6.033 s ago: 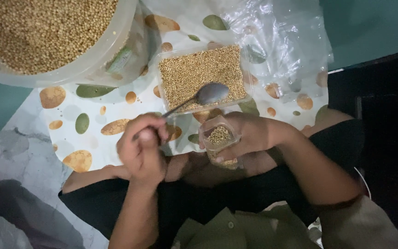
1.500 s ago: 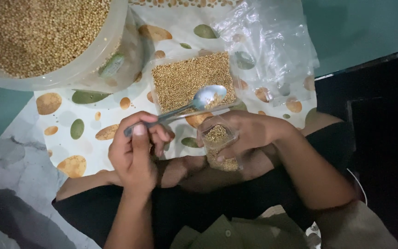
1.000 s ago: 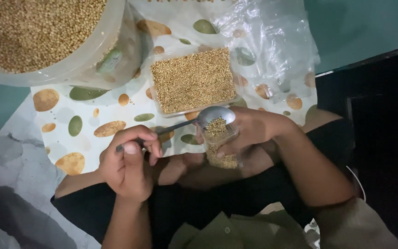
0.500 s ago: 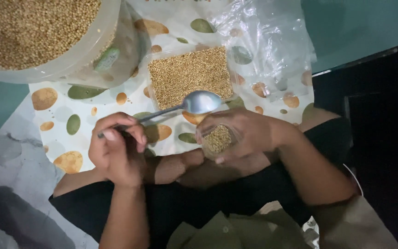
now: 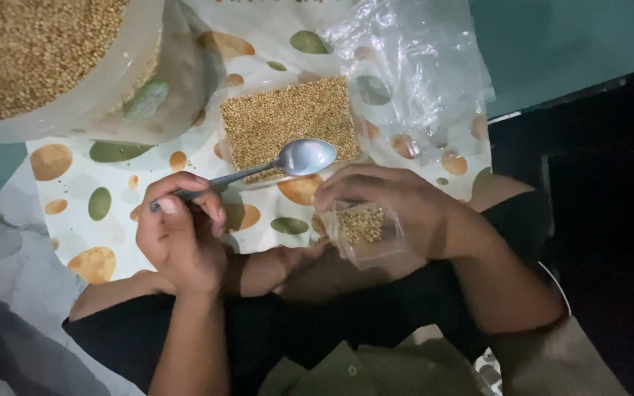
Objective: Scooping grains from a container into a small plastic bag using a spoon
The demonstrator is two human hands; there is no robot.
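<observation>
My left hand (image 5: 181, 238) grips the handle of a metal spoon (image 5: 288, 161). Its empty bowl hovers over the near edge of a clear rectangular tray (image 5: 290, 125) filled with small tan seeds. My right hand (image 5: 394, 209) holds a small clear plastic bag (image 5: 361, 231) partly filled with the same seeds, its mouth facing up, just right of and below the spoon's bowl. Both hands rest above my crossed legs in dark cloth.
A large round tub of seeds (image 5: 45, 59) stands at the upper left. Crumpled clear plastic bags (image 5: 420, 81) lie at the upper right. All sit on a white sheet with brown and green spots (image 5: 104, 205). A dark area lies to the right.
The spoon, tipped at the bag's mouth a second ago, has lifted away and swung back over the seed tray. My right hand has kept the bag in about the same place.
</observation>
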